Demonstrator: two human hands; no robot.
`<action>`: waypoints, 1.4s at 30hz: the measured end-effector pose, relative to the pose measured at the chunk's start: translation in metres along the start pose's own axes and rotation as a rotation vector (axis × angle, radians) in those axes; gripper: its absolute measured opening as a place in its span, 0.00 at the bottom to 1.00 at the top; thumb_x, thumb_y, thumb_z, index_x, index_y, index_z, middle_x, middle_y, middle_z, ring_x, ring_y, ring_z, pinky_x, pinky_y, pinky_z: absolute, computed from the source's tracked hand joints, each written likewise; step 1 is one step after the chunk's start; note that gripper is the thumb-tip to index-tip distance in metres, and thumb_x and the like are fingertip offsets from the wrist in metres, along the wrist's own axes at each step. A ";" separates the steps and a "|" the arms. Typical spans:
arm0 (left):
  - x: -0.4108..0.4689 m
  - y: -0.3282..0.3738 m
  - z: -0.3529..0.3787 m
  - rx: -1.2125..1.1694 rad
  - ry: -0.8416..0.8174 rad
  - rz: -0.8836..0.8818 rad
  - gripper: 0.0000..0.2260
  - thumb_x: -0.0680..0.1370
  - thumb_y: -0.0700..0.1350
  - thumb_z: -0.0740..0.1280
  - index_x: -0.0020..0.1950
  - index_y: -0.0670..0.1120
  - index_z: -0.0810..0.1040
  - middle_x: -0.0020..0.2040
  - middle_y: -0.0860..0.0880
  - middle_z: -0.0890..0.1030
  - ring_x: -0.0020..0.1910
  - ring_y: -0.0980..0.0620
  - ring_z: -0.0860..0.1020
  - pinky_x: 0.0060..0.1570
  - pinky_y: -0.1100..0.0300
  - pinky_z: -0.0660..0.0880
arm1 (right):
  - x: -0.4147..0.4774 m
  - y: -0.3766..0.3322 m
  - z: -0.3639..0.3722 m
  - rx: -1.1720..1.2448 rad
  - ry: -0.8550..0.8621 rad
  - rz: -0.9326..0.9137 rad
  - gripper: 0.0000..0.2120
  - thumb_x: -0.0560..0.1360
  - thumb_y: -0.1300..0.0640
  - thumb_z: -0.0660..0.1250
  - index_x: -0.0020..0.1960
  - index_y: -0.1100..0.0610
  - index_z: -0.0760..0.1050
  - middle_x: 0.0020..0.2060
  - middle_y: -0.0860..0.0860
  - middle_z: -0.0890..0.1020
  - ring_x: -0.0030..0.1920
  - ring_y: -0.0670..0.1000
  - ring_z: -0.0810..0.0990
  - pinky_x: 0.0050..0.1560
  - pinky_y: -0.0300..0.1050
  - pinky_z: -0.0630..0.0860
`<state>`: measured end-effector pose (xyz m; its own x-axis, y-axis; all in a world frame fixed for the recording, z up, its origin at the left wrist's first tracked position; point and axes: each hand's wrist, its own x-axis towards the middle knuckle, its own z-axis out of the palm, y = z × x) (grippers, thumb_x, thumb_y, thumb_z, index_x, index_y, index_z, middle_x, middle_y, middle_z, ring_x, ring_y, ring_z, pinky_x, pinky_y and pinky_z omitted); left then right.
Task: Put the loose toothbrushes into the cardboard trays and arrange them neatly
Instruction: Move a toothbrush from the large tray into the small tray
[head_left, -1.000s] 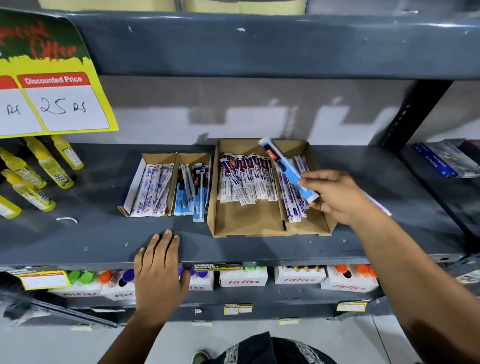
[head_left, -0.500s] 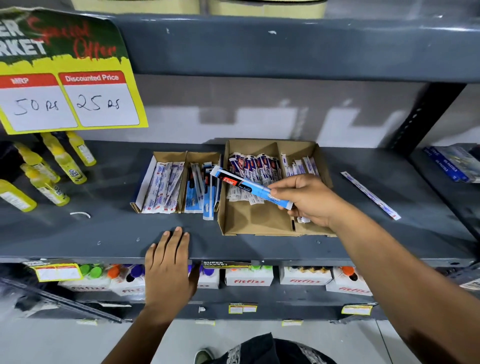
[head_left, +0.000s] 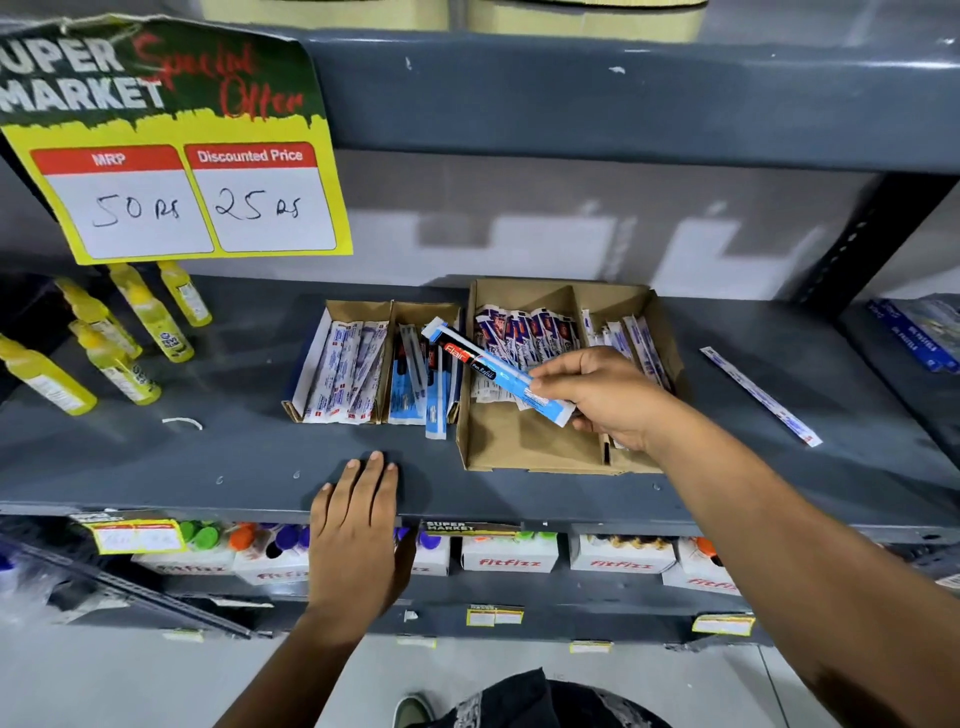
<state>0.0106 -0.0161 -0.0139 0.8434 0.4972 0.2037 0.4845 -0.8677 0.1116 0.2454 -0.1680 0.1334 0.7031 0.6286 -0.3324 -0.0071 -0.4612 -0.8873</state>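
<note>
Your right hand (head_left: 608, 397) pinches one blue packet (head_left: 493, 366), held over the gap between the two cardboard trays.

Your left hand (head_left: 358, 525) lies flat and empty on the shelf's front edge (head_left: 156, 512). The large tray (head_left: 519, 447) has bare floor at its near end. One loose packet (head_left: 761, 396) lies on open shelf, well right of the large tray; the small tray (head_left: 387, 317) is crowded.

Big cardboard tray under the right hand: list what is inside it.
The big cardboard tray has two compartments. The left one holds a row of white-and-purple packets at the back, with bare cardboard in front. The right one holds similar packets, partly hidden by the right hand holding a blue packet.
</note>
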 end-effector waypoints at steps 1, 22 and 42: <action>0.000 0.000 0.000 -0.002 0.004 0.001 0.35 0.67 0.52 0.75 0.69 0.42 0.67 0.70 0.41 0.70 0.69 0.39 0.66 0.66 0.41 0.62 | 0.001 -0.002 0.003 0.014 0.002 0.011 0.02 0.74 0.58 0.72 0.46 0.53 0.82 0.38 0.51 0.83 0.35 0.46 0.76 0.28 0.37 0.69; -0.003 -0.006 -0.003 -0.040 -0.023 0.071 0.38 0.65 0.54 0.72 0.72 0.41 0.66 0.73 0.42 0.66 0.71 0.40 0.63 0.66 0.43 0.58 | 0.048 -0.035 0.094 -0.073 0.071 0.037 0.06 0.75 0.67 0.70 0.42 0.58 0.78 0.41 0.57 0.82 0.33 0.49 0.80 0.34 0.41 0.79; -0.002 -0.017 -0.010 -0.017 -0.095 0.160 0.41 0.64 0.57 0.73 0.72 0.42 0.64 0.72 0.41 0.67 0.70 0.38 0.66 0.65 0.42 0.64 | 0.076 -0.061 0.153 -0.624 0.077 0.076 0.07 0.68 0.74 0.69 0.36 0.65 0.74 0.40 0.58 0.78 0.43 0.49 0.79 0.27 0.36 0.70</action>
<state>-0.0020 -0.0022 -0.0066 0.9278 0.3504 0.1278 0.3391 -0.9352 0.1021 0.1908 0.0037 0.1133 0.7664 0.5436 -0.3423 0.3408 -0.7957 -0.5007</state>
